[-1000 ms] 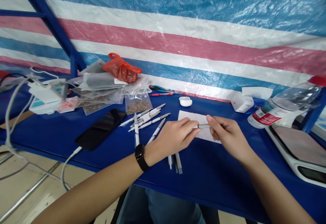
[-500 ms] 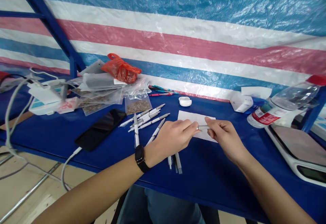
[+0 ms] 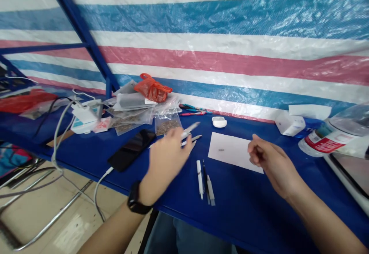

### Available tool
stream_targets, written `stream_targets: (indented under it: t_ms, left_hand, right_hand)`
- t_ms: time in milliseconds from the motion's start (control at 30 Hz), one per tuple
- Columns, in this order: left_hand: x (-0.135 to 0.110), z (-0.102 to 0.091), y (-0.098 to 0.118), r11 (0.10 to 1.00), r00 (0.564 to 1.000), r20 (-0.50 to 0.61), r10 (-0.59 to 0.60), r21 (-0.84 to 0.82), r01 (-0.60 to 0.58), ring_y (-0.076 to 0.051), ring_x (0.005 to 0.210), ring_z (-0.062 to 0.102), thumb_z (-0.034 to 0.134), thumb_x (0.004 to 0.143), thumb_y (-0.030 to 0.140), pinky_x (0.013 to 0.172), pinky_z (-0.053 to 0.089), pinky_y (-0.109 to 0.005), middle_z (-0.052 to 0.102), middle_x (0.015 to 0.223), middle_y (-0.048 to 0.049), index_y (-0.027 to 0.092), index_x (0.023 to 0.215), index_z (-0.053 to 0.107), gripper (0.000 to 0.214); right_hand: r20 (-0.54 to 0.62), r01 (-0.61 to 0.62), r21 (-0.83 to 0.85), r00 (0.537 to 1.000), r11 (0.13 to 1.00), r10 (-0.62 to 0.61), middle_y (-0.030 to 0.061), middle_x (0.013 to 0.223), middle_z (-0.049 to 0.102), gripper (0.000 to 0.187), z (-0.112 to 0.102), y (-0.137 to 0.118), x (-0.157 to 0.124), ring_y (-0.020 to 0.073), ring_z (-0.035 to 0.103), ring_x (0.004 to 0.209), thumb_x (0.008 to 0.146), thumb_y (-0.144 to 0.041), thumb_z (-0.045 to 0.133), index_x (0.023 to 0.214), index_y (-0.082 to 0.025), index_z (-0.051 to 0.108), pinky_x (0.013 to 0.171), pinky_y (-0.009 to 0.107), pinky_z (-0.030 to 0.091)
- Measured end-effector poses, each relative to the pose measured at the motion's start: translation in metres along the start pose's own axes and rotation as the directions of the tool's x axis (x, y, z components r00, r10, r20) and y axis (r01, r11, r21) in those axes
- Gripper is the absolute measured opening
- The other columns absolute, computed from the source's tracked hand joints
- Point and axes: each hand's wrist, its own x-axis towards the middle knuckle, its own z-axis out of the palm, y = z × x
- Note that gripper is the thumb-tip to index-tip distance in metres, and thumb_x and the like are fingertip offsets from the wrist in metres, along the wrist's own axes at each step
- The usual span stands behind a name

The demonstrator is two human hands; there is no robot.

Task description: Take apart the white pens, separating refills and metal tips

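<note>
My left hand (image 3: 167,156) is over the blue table (image 3: 245,204), blurred, its fingers closed round a white pen (image 3: 190,127) that points up and to the right. It hovers above a pile of white pens (image 3: 196,137), mostly hidden behind it. My right hand (image 3: 269,159) rests curled at the right edge of a white paper sheet (image 3: 235,157); what its fingers hold, if anything, is hidden. A tiny dark piece (image 3: 221,150) lies on the sheet. Three pen parts (image 3: 205,181) lie side by side between my hands.
A black phone (image 3: 131,150) on a white cable lies to the left. Behind it are plastic bags of small parts (image 3: 135,111) and an orange bag (image 3: 151,88). A white earbud case (image 3: 219,121), a white box (image 3: 290,125), a lying bottle (image 3: 331,134) and a scale (image 3: 348,173) stand right.
My hands have come apart. The left hand swung left toward the pen pile with the pen; the right hand let go and stayed by the paper. The camera turned left.
</note>
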Motion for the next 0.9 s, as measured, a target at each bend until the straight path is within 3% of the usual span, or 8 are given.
stream_targets:
  t_ms: [33, 100, 267, 400, 533, 667, 800, 900]
  left_hand:
    - [0.000, -0.006, -0.011, 0.993, 0.989, 0.095, -0.110, 0.050, 0.106, -0.030, 0.080, 0.075, 0.052, 0.099, 0.042, 0.057, 0.046, -0.031, 0.075, 0.095, -0.0114, 0.018, 0.102, 0.069, 0.029]
    - [0.000, -0.015, -0.029, 0.972, 0.944, 0.241, -0.224, 0.124, 0.199, -0.035, 0.090, 0.075, 0.054, 0.097, 0.047, 0.065, 0.051, -0.034, 0.076, 0.096, -0.0140, 0.018, 0.106, 0.070, 0.035]
    - [-0.011, -0.009, -0.039, 0.977, 0.894, 0.395, -0.212, 0.111, 0.183, -0.034, 0.098, 0.075, 0.052, 0.096, 0.038, 0.075, 0.054, -0.035, 0.078, 0.102, -0.0126, 0.020, 0.104, 0.072, 0.028]
    - [-0.014, -0.002, -0.037, 0.979, 0.907, 0.370, -0.203, 0.075, 0.189, -0.031, 0.092, 0.076, 0.050, 0.095, 0.032, 0.070, 0.052, -0.032, 0.078, 0.095, -0.0095, 0.021, 0.098, 0.072, 0.025]
    - [0.002, -0.005, -0.036, 0.997, 0.951, 0.300, -0.080, 0.045, 0.069, -0.030, 0.097, 0.075, 0.048, 0.097, 0.031, 0.072, 0.052, -0.032, 0.077, 0.102, -0.0092, 0.021, 0.098, 0.072, 0.027]
    - [0.030, -0.006, -0.032, 0.999, 0.940, 0.339, 0.032, 0.030, -0.044, -0.031, 0.101, 0.074, 0.054, 0.095, 0.032, 0.075, 0.052, -0.032, 0.077, 0.105, -0.0110, 0.020, 0.100, 0.075, 0.024]
    - [0.044, 0.002, -0.033, 0.983, 0.930, 0.323, 0.175, -0.117, -0.145, -0.028, 0.100, 0.073, 0.053, 0.098, 0.034, 0.075, 0.051, -0.029, 0.078, 0.103, -0.0093, 0.021, 0.099, 0.075, 0.026]
    - [0.041, 0.007, -0.035, 0.983, 0.950, 0.268, 0.157, -0.131, -0.126, -0.027, 0.102, 0.072, 0.048, 0.100, 0.028, 0.077, 0.051, -0.029, 0.077, 0.106, -0.0098, 0.019, 0.101, 0.076, 0.030]
  right_hand:
    - [-0.003, 0.027, -0.021, 1.000, 0.999, -0.027, -0.0031, 0.047, 0.043, 0.062, -0.001, -0.001, -0.001, 0.0116, 0.039, 0.049, 0.058, -0.082, 0.075, 0.055, -0.021, 0.060, 0.050, 0.027, 0.033]
    - [0.028, 0.070, -0.079, 0.997, 0.994, -0.068, -0.0025, 0.048, 0.044, 0.062, -0.001, 0.000, -0.002, 0.0119, 0.040, 0.050, 0.061, -0.081, 0.074, 0.055, -0.021, 0.060, 0.051, 0.028, 0.033]
    - [0.133, 0.123, -0.184, 0.986, 0.975, -0.099, -0.0015, 0.049, 0.047, 0.063, 0.003, 0.004, -0.005, 0.0131, 0.043, 0.050, 0.068, -0.083, 0.067, 0.057, -0.021, 0.061, 0.052, 0.029, 0.035]
    - [0.128, 0.141, -0.189, 0.985, 0.972, -0.118, -0.0016, 0.051, 0.047, 0.063, 0.003, 0.005, -0.003, 0.0135, 0.043, 0.051, 0.071, -0.083, 0.063, 0.058, -0.021, 0.060, 0.052, 0.029, 0.037]
    - [0.116, 0.199, -0.291, 0.978, 0.936, -0.172, -0.0020, 0.052, 0.046, 0.061, 0.000, 0.007, -0.002, 0.0140, 0.044, 0.051, 0.076, -0.081, 0.058, 0.059, -0.022, 0.058, 0.050, 0.028, 0.036]
    - [0.145, 0.259, -0.386, 0.965, 0.885, -0.219, -0.0019, 0.054, 0.047, 0.058, -0.001, 0.012, -0.002, 0.0143, 0.044, 0.050, 0.083, -0.076, 0.055, 0.061, -0.022, 0.057, 0.051, 0.028, 0.034]
    - [0.151, 0.267, -0.419, 0.963, 0.868, -0.223, -0.0017, 0.055, 0.048, 0.054, -0.003, 0.013, -0.002, 0.0143, 0.042, 0.049, 0.085, -0.071, 0.054, 0.062, -0.022, 0.058, 0.050, 0.029, 0.032]
    - [0.168, 0.291, -0.422, 0.956, 0.859, -0.242, -0.0022, 0.055, 0.047, 0.049, -0.002, 0.013, -0.003, 0.0136, 0.038, 0.049, 0.088, -0.066, 0.055, 0.063, -0.023, 0.057, 0.050, 0.028, 0.028]
